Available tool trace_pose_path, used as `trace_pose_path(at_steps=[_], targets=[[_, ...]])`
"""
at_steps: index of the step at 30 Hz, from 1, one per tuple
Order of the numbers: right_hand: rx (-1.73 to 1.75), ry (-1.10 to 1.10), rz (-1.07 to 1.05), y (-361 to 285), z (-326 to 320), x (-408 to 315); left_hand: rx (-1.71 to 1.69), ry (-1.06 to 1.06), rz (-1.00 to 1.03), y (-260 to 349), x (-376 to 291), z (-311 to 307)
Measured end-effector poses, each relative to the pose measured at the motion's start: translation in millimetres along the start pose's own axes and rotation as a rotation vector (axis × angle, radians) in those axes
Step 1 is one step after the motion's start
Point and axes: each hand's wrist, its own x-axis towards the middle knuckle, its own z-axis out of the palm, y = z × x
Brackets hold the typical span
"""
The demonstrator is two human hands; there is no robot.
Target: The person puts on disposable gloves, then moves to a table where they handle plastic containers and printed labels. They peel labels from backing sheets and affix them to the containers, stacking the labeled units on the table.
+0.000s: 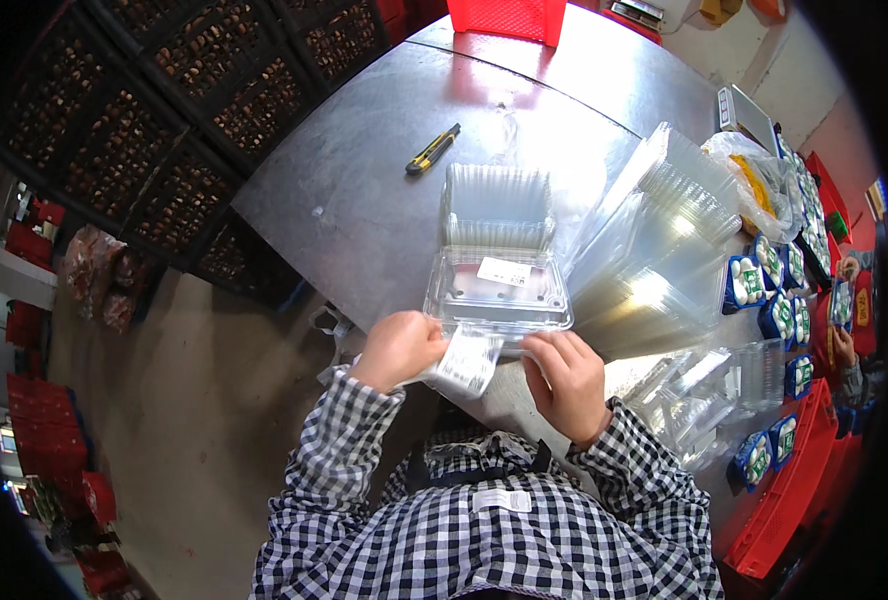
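Observation:
My left hand (pixel 403 346) is closed on a strip of printed white labels (pixel 468 366), which hangs in front of the container and is blurred. Fingers bent, my right hand (pixel 568 379) is at the front right edge of a clear plastic clamshell container (pixel 500 304); whether it pinches anything there is hidden. A white label (pixel 504 271) that bears writing sits at a slant on this container. Right behind it, a row of nested clear plastic containers (pixel 498 202) stands on the metal table (pixel 354 172).
A yellow-black utility knife (pixel 433 150) lies farther back. Stacked clear plastic trays (pixel 639 270) fan out at right, near blue packs of white mushrooms (pixel 745 281) and a weighing scale (pixel 748 116). Black crates (pixel 166 127) stand left. A red basket (pixel 508 19) is behind; another person's hands (pixel 843 343) are far right.

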Motion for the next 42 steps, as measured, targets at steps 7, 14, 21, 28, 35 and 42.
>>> trace_pose_path(at_steps=[7,14,21,28,35,42], targets=[[-0.068,0.031,0.111,22,14,21,-0.431,0.185,0.093,13,5,5],[-0.15,-0.176,0.001,42,30,28,0.193,0.408,0.032,16,42,30],[-0.046,-0.281,0.017,41,9,27,-0.174,-0.056,0.016,-21,-33,-25],[-0.144,-0.499,-0.015,41,-5,50,-0.657,-0.096,0.076,3,-73,-7],[-0.244,-0.256,-0.155,37,-15,73,-0.563,0.219,0.343,36,-38,16],[-0.349,0.265,-0.161,38,-6,55,-0.287,0.714,0.388,52,27,25]])
